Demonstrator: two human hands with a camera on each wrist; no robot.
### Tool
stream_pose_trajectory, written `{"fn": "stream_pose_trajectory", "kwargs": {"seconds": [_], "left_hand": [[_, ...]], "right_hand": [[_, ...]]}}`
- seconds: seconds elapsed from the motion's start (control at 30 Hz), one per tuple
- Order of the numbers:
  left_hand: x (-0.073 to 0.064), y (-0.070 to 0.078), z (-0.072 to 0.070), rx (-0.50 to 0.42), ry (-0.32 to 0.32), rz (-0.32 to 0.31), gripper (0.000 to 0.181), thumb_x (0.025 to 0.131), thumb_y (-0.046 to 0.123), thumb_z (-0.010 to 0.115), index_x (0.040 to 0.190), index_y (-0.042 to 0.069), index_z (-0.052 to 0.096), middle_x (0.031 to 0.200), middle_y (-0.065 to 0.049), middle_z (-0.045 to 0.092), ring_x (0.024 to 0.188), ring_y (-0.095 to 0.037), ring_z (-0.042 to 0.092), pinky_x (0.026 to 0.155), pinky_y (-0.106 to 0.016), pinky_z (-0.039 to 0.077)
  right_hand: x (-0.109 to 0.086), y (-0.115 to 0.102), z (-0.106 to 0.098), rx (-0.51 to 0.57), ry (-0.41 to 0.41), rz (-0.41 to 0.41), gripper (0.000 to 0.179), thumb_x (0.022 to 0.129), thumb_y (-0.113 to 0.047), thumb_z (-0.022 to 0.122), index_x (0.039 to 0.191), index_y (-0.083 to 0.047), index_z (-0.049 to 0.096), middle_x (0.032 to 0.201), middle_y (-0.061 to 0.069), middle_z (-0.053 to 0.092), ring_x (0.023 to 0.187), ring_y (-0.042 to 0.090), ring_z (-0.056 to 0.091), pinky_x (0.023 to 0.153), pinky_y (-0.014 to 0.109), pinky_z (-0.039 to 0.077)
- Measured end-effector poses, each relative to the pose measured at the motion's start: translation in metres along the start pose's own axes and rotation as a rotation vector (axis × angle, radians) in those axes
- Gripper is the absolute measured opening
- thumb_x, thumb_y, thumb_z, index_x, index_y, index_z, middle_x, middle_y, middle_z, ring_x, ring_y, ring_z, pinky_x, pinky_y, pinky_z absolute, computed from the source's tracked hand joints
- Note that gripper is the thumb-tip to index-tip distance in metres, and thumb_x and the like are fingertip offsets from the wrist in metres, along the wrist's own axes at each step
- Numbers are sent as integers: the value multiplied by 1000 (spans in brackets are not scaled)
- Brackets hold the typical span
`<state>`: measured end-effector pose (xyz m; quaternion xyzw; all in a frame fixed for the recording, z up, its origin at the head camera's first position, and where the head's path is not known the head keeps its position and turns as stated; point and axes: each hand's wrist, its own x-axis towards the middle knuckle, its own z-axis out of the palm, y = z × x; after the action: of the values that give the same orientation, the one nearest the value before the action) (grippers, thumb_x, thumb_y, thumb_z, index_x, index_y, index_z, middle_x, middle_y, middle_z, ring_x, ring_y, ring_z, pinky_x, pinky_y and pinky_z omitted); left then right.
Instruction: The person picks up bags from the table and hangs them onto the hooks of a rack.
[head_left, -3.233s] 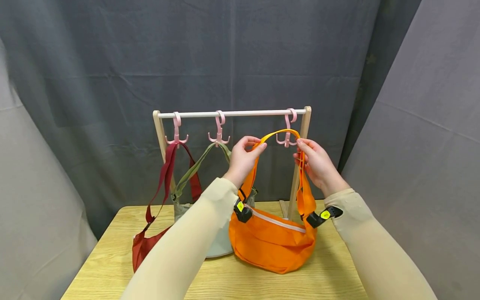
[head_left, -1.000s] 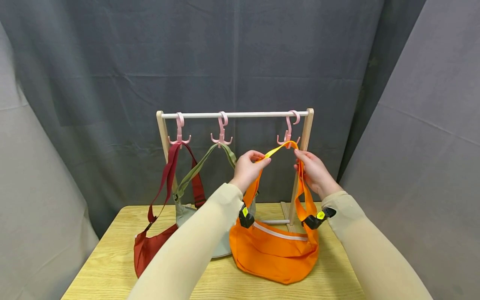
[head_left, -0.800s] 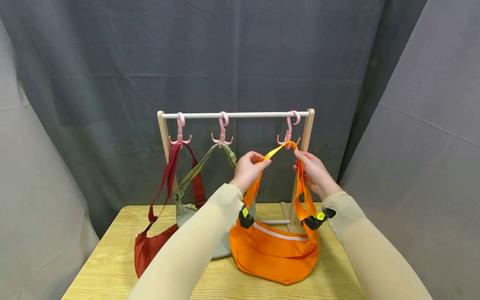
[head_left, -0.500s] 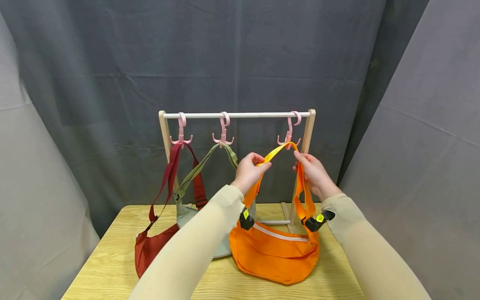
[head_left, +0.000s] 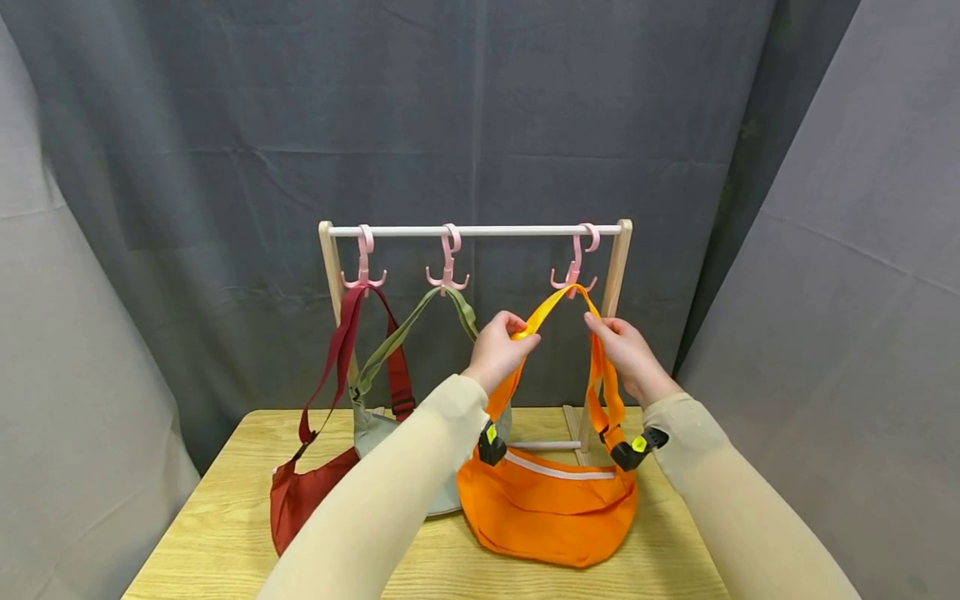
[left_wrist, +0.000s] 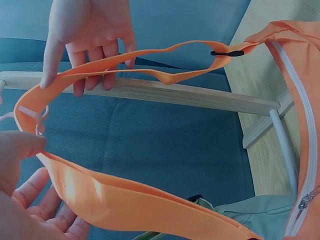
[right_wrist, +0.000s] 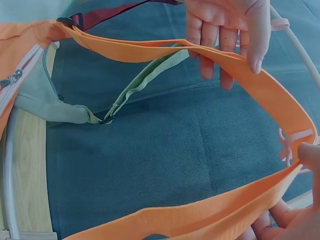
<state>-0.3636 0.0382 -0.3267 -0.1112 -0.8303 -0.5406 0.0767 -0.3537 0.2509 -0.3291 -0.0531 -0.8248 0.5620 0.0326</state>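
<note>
The orange shoulder bag (head_left: 547, 521) sits at the table's front right with its strap raised in an arch. In the head view, the strap's top overlaps the lower part of the right pink hook (head_left: 574, 271); the left wrist view shows a pink prong (left_wrist: 30, 112) inside the strap's loop. My left hand (head_left: 498, 350) pinches the strap's left side between thumb and fingers. On the opposite side, my right hand (head_left: 626, 354) holds it with the thumb in front and fingers behind, just below the hook.
A wooden rack with a white rail (head_left: 510, 231) stands at the back. A dark red bag (head_left: 300, 500) and a grey-green bag (head_left: 375, 429) hang by their straps from the left hook (head_left: 364, 258) and middle hook (head_left: 448, 258). Grey curtains (head_left: 225, 167) surround the table (head_left: 217, 508).
Both hands have come down with the strap, which earlier arched above the right hook's prongs and is now lower against them. Lately the right hand has slid slightly further down.
</note>
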Motion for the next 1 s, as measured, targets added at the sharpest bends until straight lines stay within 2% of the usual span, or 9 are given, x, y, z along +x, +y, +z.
{"fn": "stream_pose_trajectory", "kwargs": {"seconds": [0.27,0.53,0.83,1.0], "left_hand": [[-5,-4,1,-7,-13,-16,27,95,17,75,114,7,59,116,-12,67,101,-27,65,95,-33,58],[-9,-13,0,-45,-44,-43,31,94,14,76,118,6,57,122,-15,65,103,-29,64,97,-36,57],[-18,-24,-3,-79,-66,-23,31,93,13,75,118,4,58,120,-17,66,106,-31,63,93,-38,56],[-26,-27,-9,-89,-96,-20,34,94,15,74,122,3,59,127,-21,66,117,-35,63,100,-41,55]], "right_hand": [[-3,4,2,-34,-16,10,76,104,-59,48,149,2,40,141,24,47,123,40,48,113,58,37],[-5,13,2,-63,-20,38,81,105,-59,45,155,4,32,149,27,42,131,43,44,118,60,33],[-8,20,-1,-95,-51,55,83,105,-58,45,157,4,27,153,28,39,138,44,40,120,61,31],[-9,27,0,-112,-72,46,83,105,-57,44,157,5,26,154,28,38,140,45,40,120,61,30]]}}
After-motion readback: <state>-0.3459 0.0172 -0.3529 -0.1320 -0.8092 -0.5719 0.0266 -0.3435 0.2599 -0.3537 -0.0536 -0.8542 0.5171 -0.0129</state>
